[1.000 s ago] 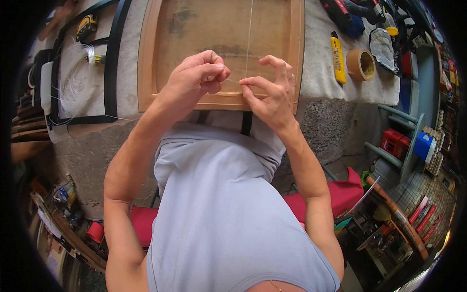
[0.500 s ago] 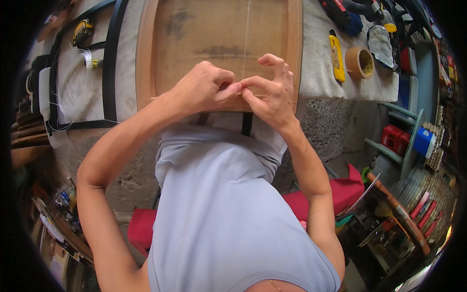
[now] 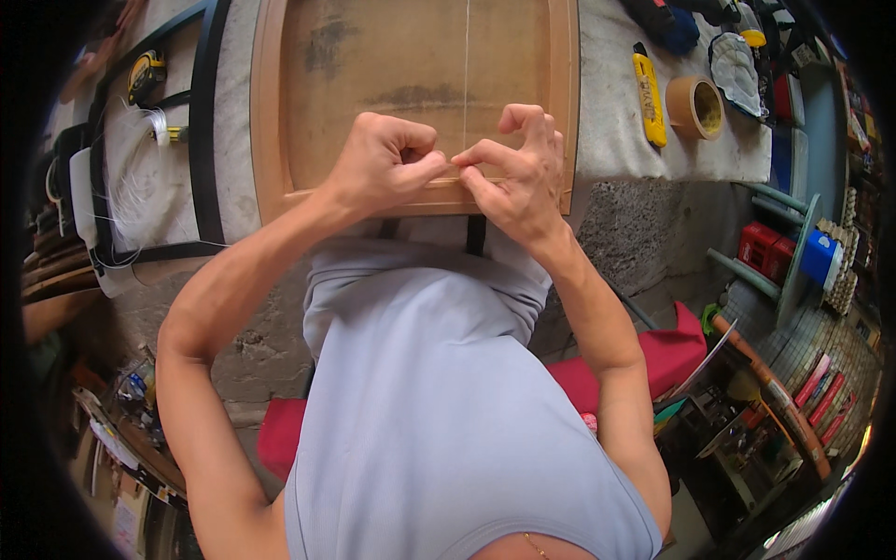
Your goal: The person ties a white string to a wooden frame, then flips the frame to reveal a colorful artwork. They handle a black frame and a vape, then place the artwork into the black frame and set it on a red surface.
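1. Both hands are meeting at the near rail of the wooden frame [image 3: 415, 98], which is lying flat on the cloth-covered counter [image 3: 616, 121].
2. The left hand [image 3: 387, 168] is curling into a loose fist, thumb and forefinger pinching something tiny right where the thin string [image 3: 467, 75] is reaching the rail.
3. The right hand [image 3: 518, 173] is pinching at the same spot, its other fingers [image 3: 527, 117] arching up and clear of the wood.
4. That string is running taut and straight from the far side of the frame down to the pinch. What exactly is sitting between the fingertips is too small to tell.
5. Judging by this, only one strand is stretched across the panel, so the stringing is looking barely begun, with its near end apparently yet to be fastened.
6. Off to the person's right, a yellow utility knife [image 3: 649, 93] and a roll of brown tape [image 3: 695, 105] are waiting untouched.
7. On the left, a loose tangle of white line [image 3: 135, 177] is lying beside a black frame [image 3: 201, 121], a tape measure [image 3: 147, 77] just beyond.
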Demonstrator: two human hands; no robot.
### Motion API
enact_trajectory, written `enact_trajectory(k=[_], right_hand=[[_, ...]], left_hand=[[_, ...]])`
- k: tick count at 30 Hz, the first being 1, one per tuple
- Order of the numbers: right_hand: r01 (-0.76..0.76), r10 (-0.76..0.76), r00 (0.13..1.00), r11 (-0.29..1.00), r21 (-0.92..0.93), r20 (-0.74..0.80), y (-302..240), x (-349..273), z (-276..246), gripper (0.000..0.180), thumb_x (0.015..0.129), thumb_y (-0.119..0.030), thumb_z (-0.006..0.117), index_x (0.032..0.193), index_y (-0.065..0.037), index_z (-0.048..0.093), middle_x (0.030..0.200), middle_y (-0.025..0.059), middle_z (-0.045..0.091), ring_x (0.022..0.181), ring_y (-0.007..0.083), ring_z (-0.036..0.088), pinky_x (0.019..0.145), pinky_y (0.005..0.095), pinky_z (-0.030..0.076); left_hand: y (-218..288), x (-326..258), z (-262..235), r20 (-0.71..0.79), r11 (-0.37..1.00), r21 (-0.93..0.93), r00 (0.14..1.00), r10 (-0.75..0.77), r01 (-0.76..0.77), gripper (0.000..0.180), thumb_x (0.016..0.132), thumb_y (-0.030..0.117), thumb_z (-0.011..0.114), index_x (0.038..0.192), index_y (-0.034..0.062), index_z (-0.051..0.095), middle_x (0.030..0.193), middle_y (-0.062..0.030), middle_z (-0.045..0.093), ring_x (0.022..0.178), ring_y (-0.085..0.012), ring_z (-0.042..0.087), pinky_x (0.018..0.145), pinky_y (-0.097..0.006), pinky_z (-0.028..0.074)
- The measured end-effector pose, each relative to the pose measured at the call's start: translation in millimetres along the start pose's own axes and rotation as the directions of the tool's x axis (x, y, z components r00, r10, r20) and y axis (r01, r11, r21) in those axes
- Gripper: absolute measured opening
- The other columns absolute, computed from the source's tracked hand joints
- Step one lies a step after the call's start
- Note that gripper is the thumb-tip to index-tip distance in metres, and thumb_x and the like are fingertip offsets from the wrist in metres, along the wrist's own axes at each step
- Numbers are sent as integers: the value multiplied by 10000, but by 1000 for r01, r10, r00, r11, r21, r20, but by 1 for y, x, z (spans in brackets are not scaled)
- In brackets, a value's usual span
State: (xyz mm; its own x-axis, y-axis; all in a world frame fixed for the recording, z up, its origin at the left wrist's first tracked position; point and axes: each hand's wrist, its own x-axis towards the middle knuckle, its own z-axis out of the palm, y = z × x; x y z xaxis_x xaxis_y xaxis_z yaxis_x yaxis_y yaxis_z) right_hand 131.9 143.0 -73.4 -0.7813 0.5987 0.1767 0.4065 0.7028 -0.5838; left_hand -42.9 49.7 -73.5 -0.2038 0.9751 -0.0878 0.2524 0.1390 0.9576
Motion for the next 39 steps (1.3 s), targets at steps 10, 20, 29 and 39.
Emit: enact_trajectory(k=[10, 20, 29, 39], right_hand=[[-78, 43, 996, 838, 540, 77, 8, 2, -7, 97, 790, -64, 692, 880, -87, 717, 903, 32, 652, 845, 152, 580, 783, 295, 420], [-281, 442, 894, 422, 862, 75, -2, -8, -6, 138, 896, -67, 644, 1000, 17, 679, 812, 34, 670, 714, 33, 556, 647, 167, 434], [-227, 478, 869, 618, 753, -130, -9, -12, 5, 88, 840, -87, 709, 884, -12, 706, 673, -3, 604, 606, 53, 508, 546, 216, 406], [-75, 235, 884, 924, 375, -404, -11, -18, 21, 84, 678, -24, 724, 702, -64, 654, 577, 12, 517, 543, 183, 462, 541, 319, 369]], left_hand=[[24, 36, 0, -64, 988, -146, 996, -59, 49, 171, 875, 192, 623, 872, 25, 659, 545, 17, 488, 434, -51, 351, 405, -230, 283], [11, 23, 5, 285, 851, -53, 825, -488, 522, 148, 837, 129, 620, 853, -3, 685, 570, 1, 535, 475, -46, 470, 401, -210, 362], [10, 23, 9, 218, 897, -13, 877, -429, 442, 176, 784, 145, 630, 810, -22, 680, 601, -28, 599, 517, -66, 518, 452, -236, 408], [7, 25, 21, 19, 946, 83, 949, -315, 313, 82, 760, 80, 628, 756, 2, 652, 545, 26, 545, 467, -27, 462, 408, -206, 352]])
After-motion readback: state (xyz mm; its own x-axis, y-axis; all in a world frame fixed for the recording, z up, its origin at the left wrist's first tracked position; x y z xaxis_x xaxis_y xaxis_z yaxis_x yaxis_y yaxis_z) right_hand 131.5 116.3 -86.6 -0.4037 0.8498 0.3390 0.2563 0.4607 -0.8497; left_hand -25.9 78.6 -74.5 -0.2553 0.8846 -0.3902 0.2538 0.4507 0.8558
